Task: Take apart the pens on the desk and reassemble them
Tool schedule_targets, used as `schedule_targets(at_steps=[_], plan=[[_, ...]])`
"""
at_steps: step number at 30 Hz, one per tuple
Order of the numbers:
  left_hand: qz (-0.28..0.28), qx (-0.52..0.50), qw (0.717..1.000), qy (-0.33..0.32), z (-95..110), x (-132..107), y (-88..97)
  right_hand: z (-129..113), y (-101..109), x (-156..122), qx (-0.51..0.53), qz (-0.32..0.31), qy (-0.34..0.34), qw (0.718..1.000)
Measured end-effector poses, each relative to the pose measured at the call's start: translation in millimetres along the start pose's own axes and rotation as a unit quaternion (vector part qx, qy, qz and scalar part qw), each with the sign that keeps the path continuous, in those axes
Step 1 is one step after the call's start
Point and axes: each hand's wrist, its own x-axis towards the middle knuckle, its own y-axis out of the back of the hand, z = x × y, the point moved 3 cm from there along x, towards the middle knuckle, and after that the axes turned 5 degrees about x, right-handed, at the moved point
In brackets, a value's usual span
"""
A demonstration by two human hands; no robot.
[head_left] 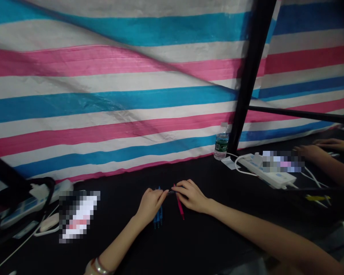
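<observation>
My left hand (pixel 151 203) and my right hand (pixel 192 196) come together low over the black table. Thumb and fingers of both are closed on a thin, dark, pen-like piece (pixel 171 192), which spans the small gap between them. Its exact kind is too small to make out. Several blue pens (pixel 158 218) lie side by side beneath and beside my left hand, their upper parts partly covered by it. A red pen (pixel 180 209) lies slanted under the fingertips of my right hand, its lower end showing.
Behind the table (pixel 126 244) hangs a striped sheet (pixel 117 107). Left are a power strip (pixel 25 206), cables and a blurred-out phone-like object (pixel 80 217). Right are a water bottle (pixel 221 142), another power strip (pixel 269 172), a black post (pixel 246 76) and another person's hands (pixel 312 152).
</observation>
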Motion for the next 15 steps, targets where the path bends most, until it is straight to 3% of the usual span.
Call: schedule_targets(at_steps=[5,15], plan=[[0.022,0.005,0.999,0.025,-1.6,-2.6,0.2,-2.6,-0.2,0.9,-0.007,-0.015,0.0,1.0],[0.055,0.031,0.997,-0.044,5.3,-5.5,0.6,1.2,-1.6,-4.6,-0.024,0.007,-0.021,0.999]])
